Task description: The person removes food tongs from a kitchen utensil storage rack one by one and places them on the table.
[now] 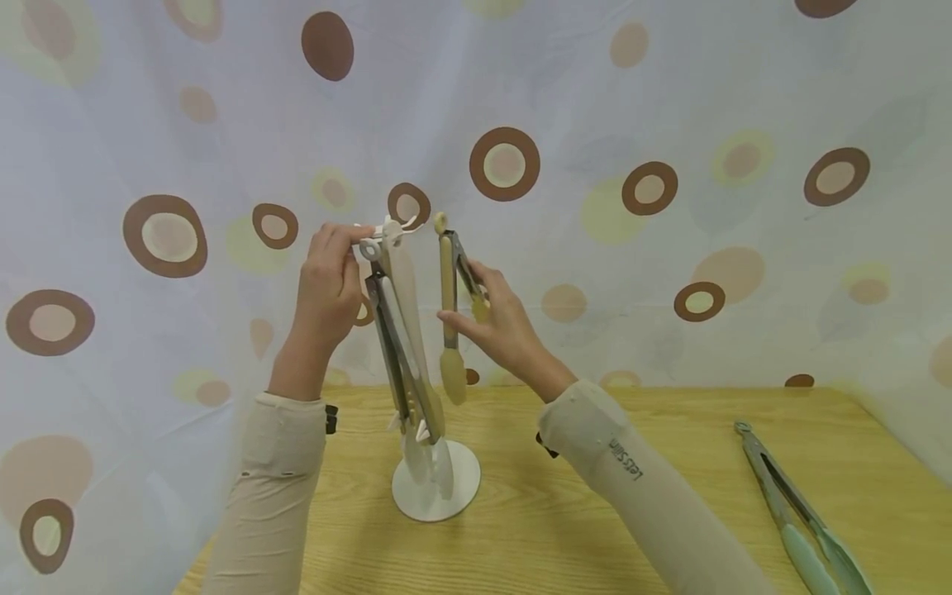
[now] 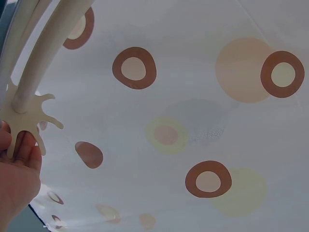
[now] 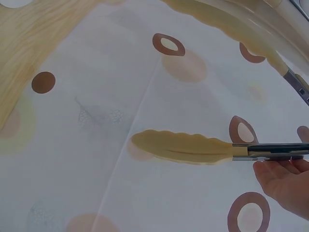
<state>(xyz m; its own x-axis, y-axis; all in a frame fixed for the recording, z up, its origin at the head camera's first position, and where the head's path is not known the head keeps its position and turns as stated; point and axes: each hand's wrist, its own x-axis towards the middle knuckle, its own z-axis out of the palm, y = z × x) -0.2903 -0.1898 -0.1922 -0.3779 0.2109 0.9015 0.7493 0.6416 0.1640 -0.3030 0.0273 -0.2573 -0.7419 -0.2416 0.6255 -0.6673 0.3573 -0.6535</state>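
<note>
A white utensil stand with a round base (image 1: 463, 483) stands on the table. My left hand (image 1: 327, 277) grips the hooked top at its upper end; the left wrist view shows the fingers around a prong of the hooked top (image 2: 36, 108). Metal-armed tongs with a pale grey ring (image 1: 402, 347) hang from the stand beside this hand. To the right of the stand, my right hand (image 1: 502, 318) holds yellow tongs (image 1: 453, 376) upright, ring upward and apart from the hooks. Their scalloped yellow head (image 3: 186, 146) points away from the fingers in the right wrist view.
Mint-green tongs (image 1: 806, 529) lie on the wooden table (image 1: 632, 479) at the right. Behind the table hangs a white curtain (image 1: 565, 91) with brown and beige dots. Another yellow tong head (image 3: 227, 26) shows near the stand in the right wrist view.
</note>
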